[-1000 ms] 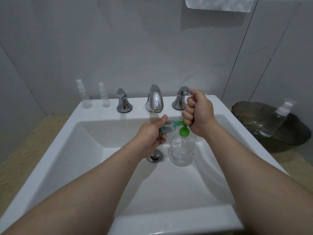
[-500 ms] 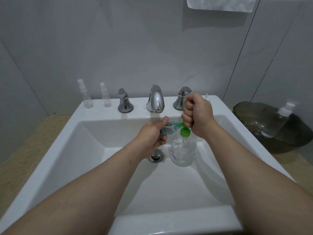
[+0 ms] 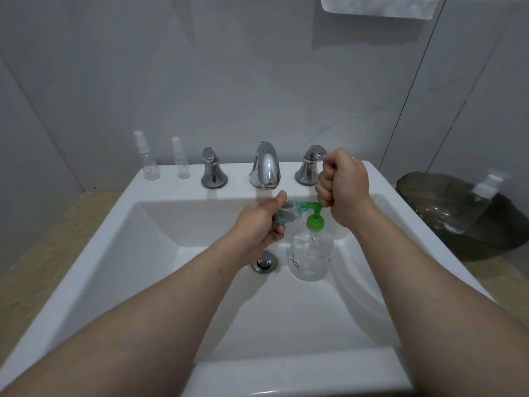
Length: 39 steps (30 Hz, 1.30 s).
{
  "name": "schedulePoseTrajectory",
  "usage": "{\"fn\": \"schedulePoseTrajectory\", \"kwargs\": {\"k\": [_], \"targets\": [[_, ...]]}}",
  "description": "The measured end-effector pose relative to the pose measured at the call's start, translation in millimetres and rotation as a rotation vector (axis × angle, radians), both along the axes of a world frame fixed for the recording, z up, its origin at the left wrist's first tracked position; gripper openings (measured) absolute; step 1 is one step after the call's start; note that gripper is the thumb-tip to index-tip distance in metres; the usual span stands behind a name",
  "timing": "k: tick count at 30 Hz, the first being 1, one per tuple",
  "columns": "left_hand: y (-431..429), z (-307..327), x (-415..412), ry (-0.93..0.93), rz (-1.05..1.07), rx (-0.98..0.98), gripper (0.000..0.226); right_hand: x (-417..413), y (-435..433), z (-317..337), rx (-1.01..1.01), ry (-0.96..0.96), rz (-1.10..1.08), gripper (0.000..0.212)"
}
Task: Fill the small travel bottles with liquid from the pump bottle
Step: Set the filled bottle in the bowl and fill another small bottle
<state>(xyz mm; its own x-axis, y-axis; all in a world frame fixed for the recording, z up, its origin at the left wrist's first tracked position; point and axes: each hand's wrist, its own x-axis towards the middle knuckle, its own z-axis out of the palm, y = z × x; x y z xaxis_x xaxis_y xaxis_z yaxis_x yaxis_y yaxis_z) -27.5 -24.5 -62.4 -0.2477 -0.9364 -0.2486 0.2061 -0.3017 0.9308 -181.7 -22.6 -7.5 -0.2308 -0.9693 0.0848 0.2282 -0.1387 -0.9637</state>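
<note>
Lifting slightly since half a second ago, the right hand (image 3: pixel 343 187) is now showing more of the green pump head (image 3: pixel 312 208) beneath it; everything else is lying as it was. That hand is curling tight into a fist, with its lower edge sitting on the back of the pump head. Whether the fist is enclosing anything cannot be told.

The left hand (image 3: pixel 262 224) is gripping the small travel bottle (image 3: pixel 287 214), with the fingers wrapping under it and the thumb lying along its top. It is holding the bottle tilted, almost on its side, with the mouth pointing right and meeting the tip of the pump's nozzle.

The pump bottle (image 3: pixel 311 253) is standing upright inside the white sink (image 3: pixel 143 253), just right of the drain (image 3: pixel 265 262), and clear liquid is showing through its walls.

On the far ledge of the sink, a chrome spout (image 3: pixel 264 166) is standing between two chrome tap handles (image 3: pixel 213 171) (image 3: pixel 309 167). Two clear spray bottles (image 3: pixel 148 161) (image 3: pixel 180 160) are standing upright to the left of them.

Far right, a dark bowl (image 3: pixel 423 193) is sitting on the counter, with another clear bottle (image 3: pixel 472 207) leaning inside it. A white towel (image 3: pixel 378 5) is hanging at the top edge of the view.
</note>
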Motion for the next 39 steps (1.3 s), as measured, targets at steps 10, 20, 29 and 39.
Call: {"fn": "schedulePoseTrajectory", "kwargs": {"k": [10,20,29,39], "targets": [[1.5,0.3,1.1,0.009,-0.01,0.004,0.028,2.2,-1.7,-6.5,-0.025,0.048,-0.016,0.057],[0.7,-1.8,2.6,0.005,-0.016,0.007,0.027,4.5,0.0,-8.5,-0.024,0.091,-0.028,0.058],[1.4,-2.4,2.1,-0.009,-0.016,0.009,0.028,5.0,-0.6,-10.1,-0.007,0.086,-0.038,0.056],[2.9,-4.3,2.8,-0.046,-0.033,0.026,0.031,7.8,2.3,-11.2,0.033,0.114,-0.018,0.06]]}}
